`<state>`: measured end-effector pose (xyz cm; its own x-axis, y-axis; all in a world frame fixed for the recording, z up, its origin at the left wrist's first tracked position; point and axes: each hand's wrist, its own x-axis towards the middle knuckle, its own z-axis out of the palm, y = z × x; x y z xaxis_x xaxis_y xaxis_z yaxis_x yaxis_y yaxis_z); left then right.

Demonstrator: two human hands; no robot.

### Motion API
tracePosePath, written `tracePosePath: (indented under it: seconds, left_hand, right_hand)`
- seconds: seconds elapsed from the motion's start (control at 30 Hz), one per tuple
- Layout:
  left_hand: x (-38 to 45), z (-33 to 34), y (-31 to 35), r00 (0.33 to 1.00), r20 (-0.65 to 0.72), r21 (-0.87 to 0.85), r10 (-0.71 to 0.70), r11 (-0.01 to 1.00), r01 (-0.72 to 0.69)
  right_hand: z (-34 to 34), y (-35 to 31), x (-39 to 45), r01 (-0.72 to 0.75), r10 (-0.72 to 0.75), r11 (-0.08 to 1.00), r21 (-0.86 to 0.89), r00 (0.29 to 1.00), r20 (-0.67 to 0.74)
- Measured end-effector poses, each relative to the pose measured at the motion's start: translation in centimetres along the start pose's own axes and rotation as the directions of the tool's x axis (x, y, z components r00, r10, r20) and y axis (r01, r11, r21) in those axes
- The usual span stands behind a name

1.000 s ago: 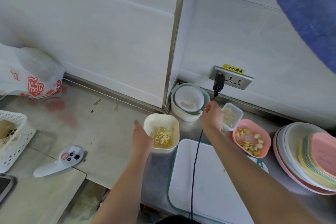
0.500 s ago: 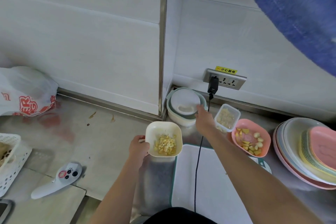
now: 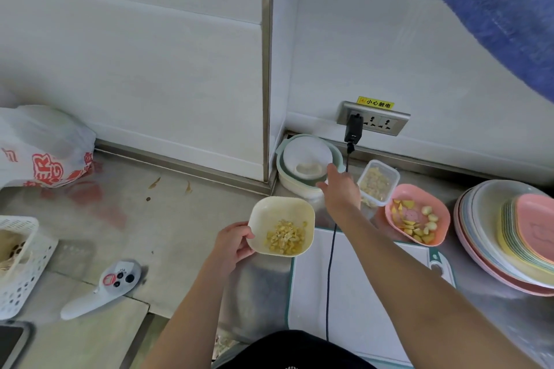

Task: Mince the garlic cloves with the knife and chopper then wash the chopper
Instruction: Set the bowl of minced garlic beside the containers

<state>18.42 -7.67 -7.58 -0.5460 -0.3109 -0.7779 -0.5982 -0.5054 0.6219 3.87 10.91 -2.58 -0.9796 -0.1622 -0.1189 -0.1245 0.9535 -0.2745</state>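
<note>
The left hand (image 3: 232, 244) grips the near-left rim of a cream square plastic bowl (image 3: 280, 213) holding a small heap of yellowish chopped garlic (image 3: 286, 237), raised a little over the steel worktop (image 3: 168, 219), thumb curled over the edge. The right hand (image 3: 340, 189) reaches past it toward the back corner, fingers (image 3: 331, 169) stretched out fairly straight, loosely together, tips at the near rim of the round white-and-pale-green chopper bowl (image 3: 302, 159) that stands against the wall. So the chopper lies straight ahead of the right hand and beyond the garlic bowl; the right is clearly the nearer hand. I'd guess it's about to pull the chopper forward or open it. Whether the fingertips actually touch the rim, I can't tell. A black cable (image 3: 329, 272) runs from the wall socket (image 3: 374, 120) under that forearm, its lower end hidden. No knife is in sight.
</note>
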Motion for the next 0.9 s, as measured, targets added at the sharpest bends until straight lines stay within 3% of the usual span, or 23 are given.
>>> tracePosePath:
  seconds: [0.17,0.3,0.33,0.4,0.47,0.53,0.67,0.8,0.9]
  left_hand:
    - [0.4,0.1,-0.1,0.999,-0.013,-0.007,-0.043,0.999,0.043]
    - [0.2,0.6,0.1,0.999,0.014,-0.013,-0.05,0.999,0.05]
    - [0.1,0.8,0.1,0.998,0.031,-0.015,-0.052,0.999,0.053]
    - [-0.2,1.4,0.1,0.996,0.069,-0.014,-0.048,0.999,0.049]
    - [-0.5,1.9,0.0,0.992,0.117,-0.016,-0.045,0.999,0.047]
    - [-0.8,2.4,0.0,0.983,0.177,-0.002,-0.041,0.999,0.042]
    - [-1.5,3.9,-0.4,0.959,0.275,0.051,-0.065,0.997,0.053]
    - [-1.9,6.0,-1.0,0.912,0.405,0.052,-0.061,0.998,0.043]
    - [-2.4,8.3,-1.3,0.89,0.454,0.049,-0.047,0.998,0.028]
  right_hand:
    - [1.0,1.0,-0.6,0.022,-0.022,1.0,-0.002,0.999,0.042]
    - [1.1,1.7,-3.7,0.097,-0.054,0.974,0.204,0.978,-0.203]
    - [1.2,1.8,-4.7,0.081,-0.032,0.964,0.255,0.982,-0.188]
    - [1.9,1.9,-6.6,-0.058,0.07,0.933,0.354,0.997,-0.021]
    - [2.5,2.2,-7.9,-0.209,0.162,0.894,0.396,0.976,0.148]
    - [2.9,2.7,-8.8,-0.288,0.203,0.846,0.448,0.952,0.23]
    - [2.8,5.1,-9.9,-0.343,0.253,0.779,0.524,0.938,0.238]
    - [1.3,7.4,-10.8,-0.431,0.397,0.585,0.687,0.891,0.221]
    - [0.3,9.3,-11.8,-0.422,0.417,0.512,0.749,0.884,0.213]
